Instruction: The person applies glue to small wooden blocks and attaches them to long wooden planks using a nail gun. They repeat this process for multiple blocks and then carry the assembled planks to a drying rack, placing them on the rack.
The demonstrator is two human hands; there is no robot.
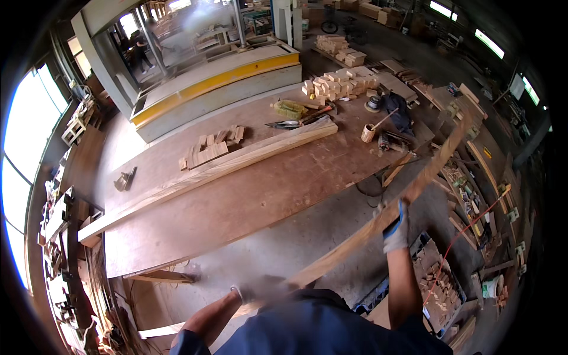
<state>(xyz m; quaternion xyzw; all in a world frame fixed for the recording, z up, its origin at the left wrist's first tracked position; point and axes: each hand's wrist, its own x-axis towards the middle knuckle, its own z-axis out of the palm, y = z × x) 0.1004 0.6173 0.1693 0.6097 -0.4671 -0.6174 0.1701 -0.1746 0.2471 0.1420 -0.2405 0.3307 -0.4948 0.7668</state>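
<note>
I hold a long wooden plank [426,174] that runs diagonally from near my waist up toward the right, blurred by motion. My right hand [395,228], in a white and blue glove, grips it around its middle. My left hand [260,290], also gloved and blurred, holds the plank's near end low by my body. A second long plank [207,171] lies across the big brown workbench [254,201] ahead of me.
On the workbench lie small wood blocks [213,148], a stack of cut blocks [340,83], a saw, a cup with a brush [368,132] and dark cloth. A blue crate of wood offcuts [438,284] stands at my right. A grey and yellow machine [219,89] is behind.
</note>
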